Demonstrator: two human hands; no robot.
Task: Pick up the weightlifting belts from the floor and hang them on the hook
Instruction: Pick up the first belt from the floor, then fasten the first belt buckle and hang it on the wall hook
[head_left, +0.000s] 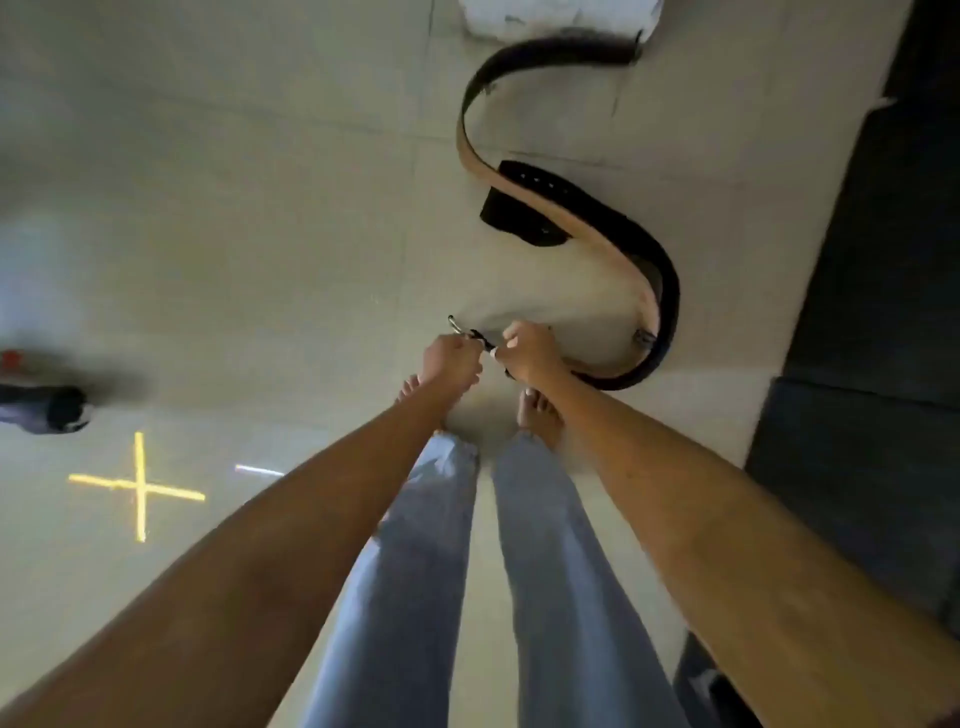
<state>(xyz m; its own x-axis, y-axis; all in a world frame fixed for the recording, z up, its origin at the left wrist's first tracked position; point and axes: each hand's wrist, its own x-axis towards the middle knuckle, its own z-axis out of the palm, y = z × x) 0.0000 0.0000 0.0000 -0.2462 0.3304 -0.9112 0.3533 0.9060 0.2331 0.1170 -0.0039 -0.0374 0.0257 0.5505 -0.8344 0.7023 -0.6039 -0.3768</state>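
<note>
A long weightlifting belt (613, 249), black outside and tan inside, lies on its edge in an S-curve across the pale tiled floor, from the far top of the view down to my feet. A flat black belt end with holes (524, 202) lies beneath its middle; whether that is a second belt I cannot tell. My left hand (449, 358) grips the near end at the metal buckle (456, 326). My right hand (530, 351) is closed on the strap just beside it. No hook is in view.
My bare feet (540, 415) and jeans-clad legs stand right below the hands. A dark mat (872, 322) runs along the right side. A white object (561, 18) sits at the top. A dark object (57, 410) and a yellow cross of light (139, 486) are at the left.
</note>
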